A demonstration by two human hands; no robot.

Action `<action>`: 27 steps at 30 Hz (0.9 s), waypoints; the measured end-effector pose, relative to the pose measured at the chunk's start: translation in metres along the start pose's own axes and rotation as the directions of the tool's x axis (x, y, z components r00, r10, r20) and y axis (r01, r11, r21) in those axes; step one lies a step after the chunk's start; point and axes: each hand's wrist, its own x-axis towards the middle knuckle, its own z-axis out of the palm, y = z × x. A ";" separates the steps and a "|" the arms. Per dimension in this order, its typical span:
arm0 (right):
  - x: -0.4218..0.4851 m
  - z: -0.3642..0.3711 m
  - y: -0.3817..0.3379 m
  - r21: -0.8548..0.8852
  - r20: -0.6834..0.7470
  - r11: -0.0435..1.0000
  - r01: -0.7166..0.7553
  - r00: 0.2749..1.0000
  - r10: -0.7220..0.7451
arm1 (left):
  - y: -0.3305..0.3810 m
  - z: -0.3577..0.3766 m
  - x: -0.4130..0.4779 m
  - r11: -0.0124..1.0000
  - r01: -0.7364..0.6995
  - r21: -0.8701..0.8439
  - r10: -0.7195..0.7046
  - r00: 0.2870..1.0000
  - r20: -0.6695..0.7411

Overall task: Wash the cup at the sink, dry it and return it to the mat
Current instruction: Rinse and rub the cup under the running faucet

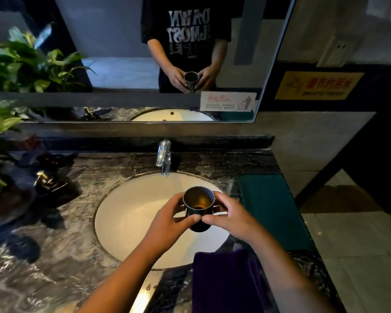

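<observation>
**Two-handed hold on cup (198,199) over sink (122,213)**

Plant (20,64) stood far left by the dark marble table (54,245). The white sink sat mid-table, faucet (164,157) at its back rim. Left grip (167,219) curled round the metal cup, upright above the basin. Right grip (233,218) held its other side, thumbs nearly meeting in front. Purple towel (224,281) lay at the near edge, green mat (271,206) right of the sink.

A: How many cups?
B: One cup (198,199), and two hands: the left hand (167,219) and the right hand (231,216).
A: Fixtures?
B: One sink (127,218), one tap (164,158), one mirror (113,41).
A: Cloths?
B: One green mat (271,206), one purple towel (224,281).
A: Signs?
B: Two: a yellow sign (318,85) and a white sign (228,101).
</observation>
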 end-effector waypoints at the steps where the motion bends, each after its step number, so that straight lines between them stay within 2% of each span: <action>1: 0.002 0.006 -0.004 0.002 0.008 1.000 0.006 1.000 -0.006 | -0.002 -0.007 -0.002 1.000 0.008 -0.002 -0.008 1.000 -0.011; 12: 0.036 0.064 -0.030 0.007 0.067 1.000 0.020 0.998 -0.021 | -0.027 -0.072 -0.015 1.000 0.027 0.006 -0.026 0.996 -0.088; 27: 0.065 0.086 -0.037 -0.042 0.068 0.999 0.001 0.998 0.002 | -0.047 -0.106 0.007 0.999 0.048 -0.009 -0.049 0.998 -0.047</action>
